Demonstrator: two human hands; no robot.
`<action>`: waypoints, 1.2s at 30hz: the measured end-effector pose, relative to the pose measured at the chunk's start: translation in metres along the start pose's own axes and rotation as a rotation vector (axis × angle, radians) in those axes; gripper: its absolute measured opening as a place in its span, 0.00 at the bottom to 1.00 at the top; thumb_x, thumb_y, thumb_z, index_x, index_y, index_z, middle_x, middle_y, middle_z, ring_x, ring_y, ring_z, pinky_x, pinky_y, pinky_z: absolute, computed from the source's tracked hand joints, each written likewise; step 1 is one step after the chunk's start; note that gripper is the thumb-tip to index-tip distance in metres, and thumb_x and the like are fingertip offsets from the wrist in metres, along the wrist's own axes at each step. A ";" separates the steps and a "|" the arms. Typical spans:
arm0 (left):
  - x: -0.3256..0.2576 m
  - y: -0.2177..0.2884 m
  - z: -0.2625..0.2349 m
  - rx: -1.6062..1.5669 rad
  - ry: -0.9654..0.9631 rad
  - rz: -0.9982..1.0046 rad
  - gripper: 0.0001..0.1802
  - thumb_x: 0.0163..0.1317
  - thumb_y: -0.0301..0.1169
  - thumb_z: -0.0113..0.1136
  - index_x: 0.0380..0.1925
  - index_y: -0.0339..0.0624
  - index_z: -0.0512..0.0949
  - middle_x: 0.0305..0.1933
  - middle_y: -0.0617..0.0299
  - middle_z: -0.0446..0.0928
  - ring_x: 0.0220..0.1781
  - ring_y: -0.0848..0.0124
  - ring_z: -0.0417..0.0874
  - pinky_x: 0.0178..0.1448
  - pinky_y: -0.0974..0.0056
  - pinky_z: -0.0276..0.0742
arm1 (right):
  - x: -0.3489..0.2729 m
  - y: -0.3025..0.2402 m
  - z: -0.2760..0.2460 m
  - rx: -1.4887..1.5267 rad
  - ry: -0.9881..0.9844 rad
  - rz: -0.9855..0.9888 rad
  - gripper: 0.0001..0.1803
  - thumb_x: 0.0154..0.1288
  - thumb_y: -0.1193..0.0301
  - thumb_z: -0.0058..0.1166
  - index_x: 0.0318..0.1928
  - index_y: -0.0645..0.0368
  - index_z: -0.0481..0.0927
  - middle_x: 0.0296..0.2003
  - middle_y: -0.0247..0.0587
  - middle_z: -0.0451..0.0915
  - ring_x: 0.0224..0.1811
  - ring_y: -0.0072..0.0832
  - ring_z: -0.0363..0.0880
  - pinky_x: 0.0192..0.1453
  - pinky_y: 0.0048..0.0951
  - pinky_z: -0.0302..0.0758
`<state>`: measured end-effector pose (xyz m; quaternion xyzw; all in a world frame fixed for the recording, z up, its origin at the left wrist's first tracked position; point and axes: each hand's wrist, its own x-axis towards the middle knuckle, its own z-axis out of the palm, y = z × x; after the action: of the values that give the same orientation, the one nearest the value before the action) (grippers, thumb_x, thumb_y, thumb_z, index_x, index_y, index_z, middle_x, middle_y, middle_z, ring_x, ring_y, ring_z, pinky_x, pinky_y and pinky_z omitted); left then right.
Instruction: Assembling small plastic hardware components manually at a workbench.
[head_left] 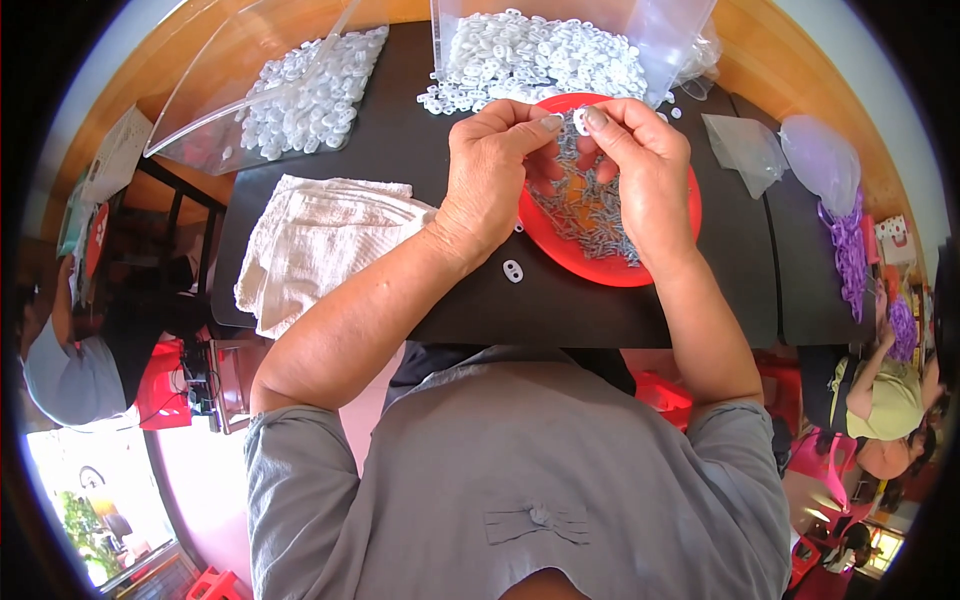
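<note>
Over a round red tray (pixel 612 275) my two hands are raised close together, fingertips nearly meeting. My right hand (pixel 652 168) pinches a small white plastic piece (pixel 581 122) with a hole in it between thumb and finger. My left hand (pixel 485 170) is closed in a pinch beside it; whatever sits at its fingertips is too small to make out. Below them, the tray holds many slim grey pieces (pixel 590 228), too small to tell for certain, perhaps springs. A loose white two-holed oval piece (pixel 513 271) lies on the dark table (pixel 460 315) near the tray.
Heaps of white plastic pieces lie in a clear bin (pixel 545 55) at the back and a clear container (pixel 310 95) at back left. A folded pale cloth (pixel 325 240) is by my left forearm. Clear bags (pixel 745 150) and purple netting (pixel 845 255) lie right. Other people sit both sides.
</note>
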<state>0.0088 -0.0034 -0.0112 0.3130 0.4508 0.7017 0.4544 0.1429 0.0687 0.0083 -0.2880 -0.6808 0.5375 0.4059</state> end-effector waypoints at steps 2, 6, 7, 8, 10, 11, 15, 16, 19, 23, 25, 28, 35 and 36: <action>0.000 -0.001 0.000 -0.003 0.007 -0.013 0.08 0.66 0.28 0.56 0.37 0.32 0.76 0.29 0.57 0.77 0.27 0.69 0.79 0.30 0.66 0.76 | 0.000 0.002 0.001 -0.036 0.012 -0.014 0.10 0.68 0.67 0.56 0.39 0.62 0.81 0.27 0.30 0.79 0.29 0.14 0.73 0.31 0.18 0.67; -0.001 -0.002 0.002 -0.036 0.017 -0.023 0.08 0.66 0.28 0.56 0.37 0.32 0.76 0.29 0.58 0.77 0.27 0.70 0.79 0.29 0.66 0.76 | -0.002 0.004 0.004 -0.113 0.041 -0.070 0.10 0.69 0.67 0.55 0.40 0.62 0.81 0.28 0.30 0.79 0.29 0.14 0.74 0.31 0.18 0.68; -0.002 -0.003 0.003 -0.040 0.035 -0.019 0.07 0.66 0.27 0.56 0.36 0.32 0.76 0.29 0.58 0.77 0.27 0.70 0.79 0.29 0.66 0.76 | -0.002 0.005 0.004 -0.113 0.042 -0.071 0.10 0.69 0.67 0.55 0.40 0.62 0.81 0.28 0.30 0.79 0.29 0.14 0.74 0.31 0.18 0.68; -0.003 -0.003 0.004 -0.044 0.052 -0.015 0.07 0.65 0.27 0.56 0.36 0.32 0.76 0.29 0.58 0.76 0.27 0.70 0.79 0.29 0.67 0.76 | -0.001 0.008 0.005 -0.131 0.053 -0.103 0.10 0.69 0.67 0.55 0.39 0.62 0.81 0.28 0.30 0.79 0.29 0.14 0.74 0.31 0.18 0.68; -0.004 -0.003 0.005 -0.046 0.059 -0.007 0.07 0.65 0.27 0.57 0.36 0.32 0.75 0.29 0.58 0.76 0.27 0.71 0.79 0.29 0.67 0.76 | 0.000 0.014 0.005 -0.149 0.065 -0.135 0.10 0.69 0.67 0.55 0.39 0.62 0.81 0.28 0.31 0.79 0.30 0.14 0.74 0.30 0.18 0.68; -0.004 -0.004 0.006 -0.048 0.065 0.001 0.07 0.65 0.26 0.57 0.36 0.32 0.75 0.29 0.58 0.77 0.26 0.71 0.79 0.29 0.67 0.76 | 0.000 0.018 0.005 -0.244 0.081 -0.244 0.10 0.69 0.67 0.55 0.39 0.62 0.81 0.29 0.30 0.78 0.30 0.14 0.74 0.31 0.18 0.68; -0.004 -0.008 0.006 -0.014 0.053 0.045 0.06 0.66 0.26 0.57 0.36 0.32 0.75 0.30 0.58 0.77 0.26 0.71 0.79 0.29 0.67 0.76 | -0.001 0.017 0.007 -0.263 0.076 -0.276 0.10 0.69 0.67 0.54 0.38 0.62 0.81 0.28 0.31 0.78 0.29 0.15 0.74 0.31 0.19 0.68; -0.003 -0.007 0.005 -0.041 0.015 0.046 0.07 0.66 0.26 0.57 0.36 0.32 0.75 0.30 0.59 0.77 0.27 0.71 0.79 0.29 0.67 0.76 | 0.000 0.014 0.005 -0.262 0.077 -0.278 0.10 0.69 0.67 0.54 0.38 0.62 0.81 0.28 0.31 0.78 0.29 0.15 0.74 0.31 0.19 0.68; -0.004 -0.001 0.007 -0.094 -0.025 0.049 0.06 0.64 0.25 0.59 0.35 0.32 0.75 0.28 0.59 0.77 0.26 0.72 0.78 0.28 0.68 0.75 | 0.004 0.008 -0.007 -0.009 -0.063 -0.029 0.10 0.70 0.67 0.53 0.38 0.62 0.81 0.28 0.31 0.79 0.28 0.16 0.74 0.30 0.19 0.67; -0.002 0.006 0.005 -0.092 -0.125 0.090 0.08 0.59 0.21 0.64 0.37 0.31 0.77 0.28 0.58 0.79 0.24 0.73 0.79 0.26 0.70 0.75 | 0.008 0.003 -0.022 0.067 -0.182 0.025 0.11 0.70 0.67 0.53 0.37 0.62 0.81 0.27 0.31 0.79 0.27 0.17 0.76 0.28 0.18 0.66; -0.002 0.005 0.004 -0.039 -0.168 0.121 0.10 0.58 0.20 0.66 0.39 0.31 0.77 0.29 0.58 0.79 0.24 0.73 0.79 0.27 0.70 0.75 | 0.009 0.000 -0.027 0.063 -0.219 0.016 0.10 0.70 0.67 0.53 0.37 0.62 0.80 0.27 0.31 0.78 0.26 0.17 0.76 0.28 0.17 0.66; -0.003 0.007 0.005 0.033 -0.222 0.138 0.14 0.55 0.19 0.68 0.41 0.32 0.78 0.31 0.59 0.80 0.27 0.75 0.81 0.28 0.72 0.77 | 0.009 -0.002 -0.031 0.121 -0.354 0.062 0.11 0.69 0.67 0.54 0.36 0.63 0.80 0.27 0.31 0.78 0.25 0.17 0.75 0.27 0.17 0.65; -0.003 -0.002 0.002 0.171 -0.279 0.357 0.16 0.53 0.19 0.70 0.42 0.32 0.78 0.34 0.57 0.82 0.35 0.76 0.84 0.37 0.73 0.80 | 0.005 -0.005 -0.030 0.184 -0.360 0.130 0.12 0.69 0.65 0.54 0.35 0.63 0.79 0.25 0.30 0.76 0.23 0.17 0.74 0.25 0.15 0.64; -0.004 -0.002 0.001 0.172 -0.280 0.356 0.16 0.53 0.19 0.70 0.42 0.32 0.78 0.34 0.57 0.82 0.35 0.76 0.84 0.37 0.73 0.80 | 0.005 -0.005 -0.030 0.179 -0.373 0.128 0.12 0.69 0.65 0.54 0.36 0.63 0.78 0.25 0.30 0.75 0.23 0.18 0.75 0.25 0.15 0.64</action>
<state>0.0121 -0.0059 -0.0126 0.5192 0.3793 0.6796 0.3531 0.1664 0.0863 0.0173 -0.1889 -0.6739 0.6646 0.2617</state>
